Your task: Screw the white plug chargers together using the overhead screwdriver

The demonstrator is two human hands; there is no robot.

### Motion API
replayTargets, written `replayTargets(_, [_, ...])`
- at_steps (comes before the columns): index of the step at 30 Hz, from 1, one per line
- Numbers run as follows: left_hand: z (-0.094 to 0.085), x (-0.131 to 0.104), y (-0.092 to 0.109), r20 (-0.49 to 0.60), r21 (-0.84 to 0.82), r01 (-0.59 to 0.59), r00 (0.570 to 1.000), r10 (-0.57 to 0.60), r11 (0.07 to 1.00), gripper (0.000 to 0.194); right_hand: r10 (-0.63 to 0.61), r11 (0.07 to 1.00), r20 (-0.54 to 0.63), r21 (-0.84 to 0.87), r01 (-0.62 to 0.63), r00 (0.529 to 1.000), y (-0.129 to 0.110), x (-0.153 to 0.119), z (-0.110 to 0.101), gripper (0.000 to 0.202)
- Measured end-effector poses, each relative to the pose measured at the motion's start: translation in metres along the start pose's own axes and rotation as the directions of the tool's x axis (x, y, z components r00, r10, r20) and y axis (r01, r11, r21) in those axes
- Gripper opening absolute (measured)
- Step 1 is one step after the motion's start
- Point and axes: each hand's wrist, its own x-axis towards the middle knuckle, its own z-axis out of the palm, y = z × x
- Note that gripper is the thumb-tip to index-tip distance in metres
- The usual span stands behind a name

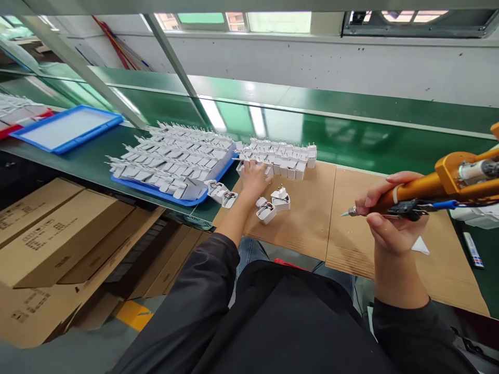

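"Cardboard (307,228) is covering part of the green bench (91,158), so where are the white plug cases (288,167) sitting?"

"Many are standing in close rows at the cardboard's back left, and more are filling the blue tray (198,201) just beside them."

"And what is the left hand (253,181) doing?"

"It is reaching to the front of those rows. The fingers are bending over the nearest cases, the thumb is standing apart from them, and I cannot tell whether they are gripping one."

"What is lying closer in?"

"Two open cases (266,212) are resting close together just right of the left wrist, showing wires inside. Another open pair (230,199) is sitting by the tray's front right corner."

"How is the right hand (393,228) working?"

"It is holding an orange tool (417,189), fingers and thumb clamping around its barrel. The pale pointed tip (345,214) is aiming left over the cardboard, well apart from the cases."

"Is anything else lying near?"

"A white scrap (421,246) is lying beside the right wrist, and a marker pen (473,249) is lying farther right on the bench."
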Motion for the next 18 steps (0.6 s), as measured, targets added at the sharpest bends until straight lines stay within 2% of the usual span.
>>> replayTargets(3, [0.0005, 0.0019, 0.0026, -0.010, 0.019, -0.002, 1.000, 0.002, 1.000, 0.042, -0.001, 1.000, -0.002, 0.000, 0.001, 1.000, 0.0017, -0.0002, -0.0005, 0.050])
replayTargets(7, [0.0054, 0.0085, 0.0060, -0.053, 0.063, 0.074, 0.996, -0.071, 0.995, 0.054, 0.009, 1.000, -0.018, -0.015, -0.009, 1.000, 0.0018, -0.0001, 0.0005, 0.050])
replayTargets(9, [0.0063, 0.0088, 0.0057, -0.051, 0.064, 0.072, 0.996, -0.069, 0.995, 0.056, 0.002, 1.000, -0.012, -0.011, -0.002, 1.000, 0.0017, -0.0003, 0.0002, 0.051])
replayTargets(15, [0.0010, 0.0024, 0.0022, 0.014, -0.005, -0.006, 1.000, 0.006, 1.000, 0.038, -0.040, 0.999, 0.020, -0.011, 0.040, 0.999, 0.0026, -0.0001, -0.0018, 0.051])
replayTargets(18, [0.0020, 0.0036, 0.0018, 0.068, -0.018, -0.026, 0.997, 0.027, 0.999, 0.042, -0.038, 0.999, 0.034, 0.004, 0.038, 0.999, 0.0028, 0.0004, -0.0015, 0.051])
